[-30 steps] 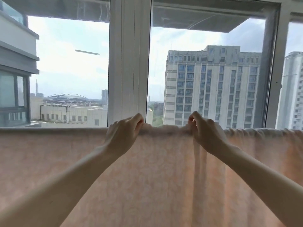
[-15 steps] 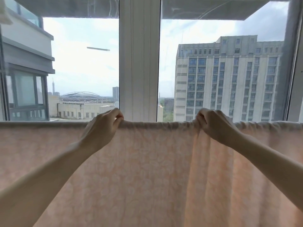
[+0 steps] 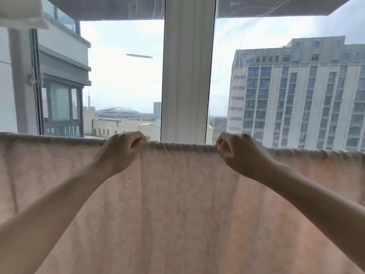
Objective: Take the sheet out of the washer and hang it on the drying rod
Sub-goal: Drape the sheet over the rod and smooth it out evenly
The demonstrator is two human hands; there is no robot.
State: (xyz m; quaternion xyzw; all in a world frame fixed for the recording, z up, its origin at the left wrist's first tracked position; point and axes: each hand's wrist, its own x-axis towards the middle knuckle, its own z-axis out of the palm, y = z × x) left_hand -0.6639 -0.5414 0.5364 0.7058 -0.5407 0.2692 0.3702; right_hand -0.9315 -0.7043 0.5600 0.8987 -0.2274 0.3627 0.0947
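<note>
A pale pink patterned sheet (image 3: 181, 204) hangs across the whole width of the view, draped over a horizontal drying rod that the cloth hides. Its top fold runs level at about mid-height, bunched in small gathers between my hands. My left hand (image 3: 123, 151) pinches the top fold left of centre. My right hand (image 3: 237, 153) pinches the same fold right of centre. Both arms reach up and forward to the fold.
Behind the sheet stands a large window with a white central frame post (image 3: 187, 76). Tall buildings (image 3: 296, 91) show through the glass. A white cloth edge (image 3: 19, 12) hangs at the top left corner.
My hands have moved apart along the top fold, spreading the gathered cloth. The view has shifted a little to the left.
</note>
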